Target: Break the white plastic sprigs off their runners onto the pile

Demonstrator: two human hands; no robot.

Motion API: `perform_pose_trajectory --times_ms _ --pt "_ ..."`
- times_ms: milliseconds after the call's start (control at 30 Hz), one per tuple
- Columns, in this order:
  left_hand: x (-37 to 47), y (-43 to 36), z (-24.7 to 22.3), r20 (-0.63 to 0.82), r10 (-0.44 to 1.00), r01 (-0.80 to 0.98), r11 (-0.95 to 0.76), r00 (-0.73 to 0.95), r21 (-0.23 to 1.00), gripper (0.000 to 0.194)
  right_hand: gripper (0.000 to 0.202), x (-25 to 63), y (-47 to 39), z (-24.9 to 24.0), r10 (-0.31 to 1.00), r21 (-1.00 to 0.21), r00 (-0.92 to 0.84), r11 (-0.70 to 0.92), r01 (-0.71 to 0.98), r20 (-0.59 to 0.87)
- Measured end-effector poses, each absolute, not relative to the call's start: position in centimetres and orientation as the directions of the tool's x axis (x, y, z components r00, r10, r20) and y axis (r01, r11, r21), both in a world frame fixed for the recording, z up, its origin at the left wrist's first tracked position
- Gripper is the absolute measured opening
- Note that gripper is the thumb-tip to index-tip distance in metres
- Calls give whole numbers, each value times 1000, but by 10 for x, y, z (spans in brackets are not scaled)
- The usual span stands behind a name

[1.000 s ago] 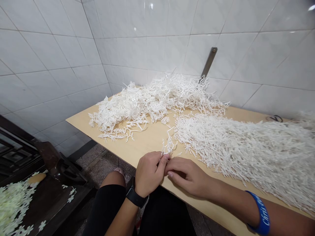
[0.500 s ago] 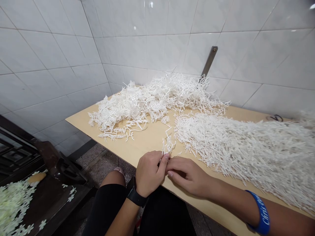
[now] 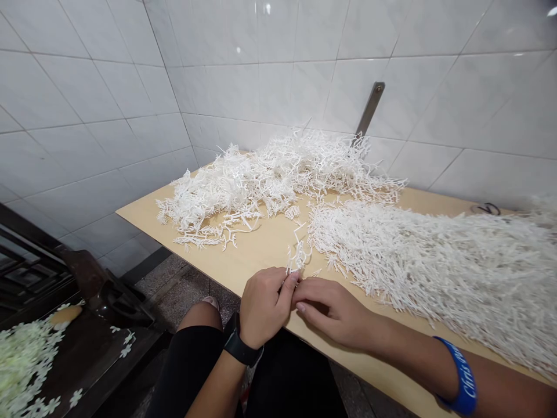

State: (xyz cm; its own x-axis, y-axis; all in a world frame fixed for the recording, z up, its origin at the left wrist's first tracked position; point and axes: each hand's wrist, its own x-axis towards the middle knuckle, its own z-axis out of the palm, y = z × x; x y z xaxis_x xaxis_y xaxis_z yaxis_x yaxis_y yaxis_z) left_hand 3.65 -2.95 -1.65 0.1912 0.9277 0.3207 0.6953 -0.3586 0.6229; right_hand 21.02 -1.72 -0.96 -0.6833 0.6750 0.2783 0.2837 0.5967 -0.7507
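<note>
My left hand (image 3: 266,299), with a black watch on its wrist, is closed with the thumb pressed on the base of a white branched plastic sprig (image 3: 299,253). The sprig sticks up past the fingertips, above the board's near edge. My right hand (image 3: 335,310) meets the left at the fingertips, its fingers curled; what they pinch, if anything, is hidden. Behind lies a tangled heap of white branched pieces (image 3: 270,174). To the right spreads a wide pile of small white plastic pieces (image 3: 426,255).
The pale wooden board (image 3: 209,270) stands against a tiled wall. A metal bar (image 3: 369,110) leans on the wall behind the heap. At lower left, pale flower-shaped pieces (image 3: 26,360) lie on a dark wooden chair (image 3: 87,354). A dark loop (image 3: 486,208) lies at the back right.
Almost nothing differs. Both hands stay together at the board's edge, with the sprig in the same place.
</note>
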Motion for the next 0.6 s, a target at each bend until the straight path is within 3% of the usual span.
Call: perform_pose_trajectory --times_ms 600 --pt "36 -29 -15 322 926 694 -364 197 622 41 18 211 -18 -7 674 -744 -682 604 287 284"
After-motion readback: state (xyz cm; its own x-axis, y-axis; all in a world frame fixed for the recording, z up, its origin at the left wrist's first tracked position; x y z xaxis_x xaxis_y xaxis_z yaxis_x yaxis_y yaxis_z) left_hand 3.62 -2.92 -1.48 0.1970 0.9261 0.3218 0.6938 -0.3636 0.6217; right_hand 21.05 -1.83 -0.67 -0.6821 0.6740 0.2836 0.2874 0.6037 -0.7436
